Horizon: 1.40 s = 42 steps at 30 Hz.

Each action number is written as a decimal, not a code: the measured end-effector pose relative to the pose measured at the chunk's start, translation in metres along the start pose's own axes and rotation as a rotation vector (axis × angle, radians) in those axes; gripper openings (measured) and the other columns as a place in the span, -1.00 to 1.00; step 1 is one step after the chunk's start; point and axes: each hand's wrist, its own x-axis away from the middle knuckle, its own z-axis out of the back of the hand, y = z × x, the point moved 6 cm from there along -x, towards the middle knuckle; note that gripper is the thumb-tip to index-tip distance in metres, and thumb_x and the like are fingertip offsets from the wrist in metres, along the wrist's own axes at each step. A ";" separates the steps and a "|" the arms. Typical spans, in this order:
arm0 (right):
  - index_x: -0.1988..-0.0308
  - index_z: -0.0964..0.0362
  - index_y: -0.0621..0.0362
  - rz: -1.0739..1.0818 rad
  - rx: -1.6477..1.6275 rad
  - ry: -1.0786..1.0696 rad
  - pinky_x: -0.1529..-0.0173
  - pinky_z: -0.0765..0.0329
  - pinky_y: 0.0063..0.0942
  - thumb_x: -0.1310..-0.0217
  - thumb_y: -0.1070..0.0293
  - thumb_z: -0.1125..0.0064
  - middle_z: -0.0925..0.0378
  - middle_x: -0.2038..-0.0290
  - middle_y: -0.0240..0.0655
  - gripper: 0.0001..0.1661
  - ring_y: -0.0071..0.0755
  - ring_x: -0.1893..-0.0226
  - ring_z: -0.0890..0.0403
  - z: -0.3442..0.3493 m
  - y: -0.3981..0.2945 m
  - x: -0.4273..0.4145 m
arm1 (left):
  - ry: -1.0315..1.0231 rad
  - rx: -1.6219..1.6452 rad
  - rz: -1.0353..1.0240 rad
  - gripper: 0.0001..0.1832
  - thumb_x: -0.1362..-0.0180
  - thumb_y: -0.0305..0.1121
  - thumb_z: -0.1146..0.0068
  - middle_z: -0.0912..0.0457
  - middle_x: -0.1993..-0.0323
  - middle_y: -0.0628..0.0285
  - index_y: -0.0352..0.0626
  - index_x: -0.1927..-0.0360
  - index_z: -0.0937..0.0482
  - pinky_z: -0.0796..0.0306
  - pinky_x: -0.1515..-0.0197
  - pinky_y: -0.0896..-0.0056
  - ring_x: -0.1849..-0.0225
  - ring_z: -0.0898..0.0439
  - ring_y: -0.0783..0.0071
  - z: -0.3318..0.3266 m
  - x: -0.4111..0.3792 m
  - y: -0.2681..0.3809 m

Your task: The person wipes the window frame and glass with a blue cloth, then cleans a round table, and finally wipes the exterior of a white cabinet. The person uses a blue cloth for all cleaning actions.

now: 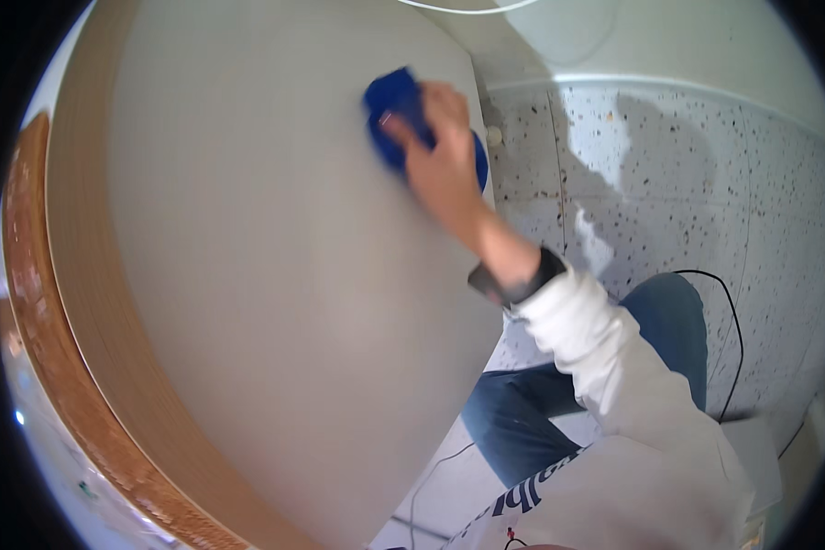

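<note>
My right hand (pixel 447 151) grips a bunched dark blue cloth (pixel 393 103) and presses it against a broad pale grey panel (pixel 268 227), near the panel's right edge. The thumb lies over the cloth on the left, while the other fingers bend around its far side. Part of the cloth shows beyond the hand, at the panel's edge. Hand and cloth are slightly blurred. A dark watch (pixel 515 282) is on this wrist, below a pushed-up white sleeve (pixel 584 330). My left hand is out of view.
A light wood-grain strip (pixel 89 227) borders the panel on the left, with a worn brown wooden edge (pixel 48 275) beyond it. Speckled floor tiles (pixel 660 227) lie to the right, crossed by a black cable (pixel 739 330). A white cable (pixel 467 9) curves along the top.
</note>
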 end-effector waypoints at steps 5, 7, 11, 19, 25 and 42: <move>0.26 -0.44 0.42 -0.362 -0.145 0.116 0.16 -0.37 -0.19 -0.10 0.41 -0.25 -0.49 0.34 0.01 -0.72 0.04 0.29 -0.48 -0.004 0.106 -0.068 | -0.072 -0.703 -0.673 -0.61 -0.27 -0.27 -0.05 -0.40 0.21 0.07 -0.25 -0.07 -0.30 -0.60 0.27 0.21 0.18 -0.53 0.26 -0.070 -0.030 0.014; 0.26 -0.44 0.42 -0.316 -0.037 0.152 0.14 -0.37 -0.20 -0.11 0.39 -0.24 -0.49 0.32 0.01 -0.71 0.04 0.25 -0.48 -0.012 0.105 -0.070 | -0.081 -0.608 -0.749 -0.62 -0.29 -0.31 -0.02 -0.40 0.21 0.06 -0.26 -0.10 -0.29 -0.63 0.22 0.22 0.13 -0.55 0.23 -0.084 -0.039 0.008; 0.21 -0.39 0.36 0.073 -0.259 -0.156 0.01 -0.40 -0.29 -0.05 0.40 -0.32 -0.39 0.07 -0.02 -0.65 0.00 0.08 -0.43 -0.011 -0.029 0.017 | -0.114 -0.546 -0.666 -0.60 -0.30 -0.30 0.05 -0.46 0.14 -0.09 -0.34 -0.11 -0.29 -0.62 0.18 0.14 0.15 -0.59 0.07 -0.099 -0.050 0.006; 0.37 -0.52 0.25 0.893 -0.786 -0.313 0.07 -0.41 -0.29 0.02 0.37 -0.10 -0.44 0.19 -0.19 -0.81 -0.20 0.20 -0.45 0.046 -0.249 0.173 | -0.181 -0.146 0.278 -0.46 -0.22 -0.27 0.46 -0.42 -0.10 -0.32 -0.53 0.03 -0.44 -0.15 -0.32 -0.12 -0.21 -0.36 -0.19 -0.070 -0.048 -0.023; 0.36 -0.48 0.18 0.932 -0.679 -0.352 0.06 -0.42 -0.27 0.07 0.31 -0.11 -0.40 0.11 -0.18 -0.78 -0.16 0.10 -0.43 0.018 -0.217 0.120 | -0.055 -0.496 0.050 -0.53 -0.21 -0.30 0.44 -0.49 -0.01 -0.27 -0.49 0.15 -0.47 -0.25 -0.24 -0.21 -0.12 -0.45 -0.19 -0.070 -0.034 -0.005; 0.08 -0.43 0.15 0.259 -0.745 -0.693 -0.02 -0.42 -0.16 -0.22 0.26 -0.13 -0.45 0.07 -0.11 -0.70 -0.11 0.06 -0.47 0.001 -0.095 0.104 | -0.155 -0.699 -0.348 -0.54 0.29 -0.60 -0.40 -0.60 0.15 -0.13 -0.44 0.21 -0.53 -0.50 -0.01 -0.19 0.00 -0.56 -0.20 -0.092 -0.041 0.004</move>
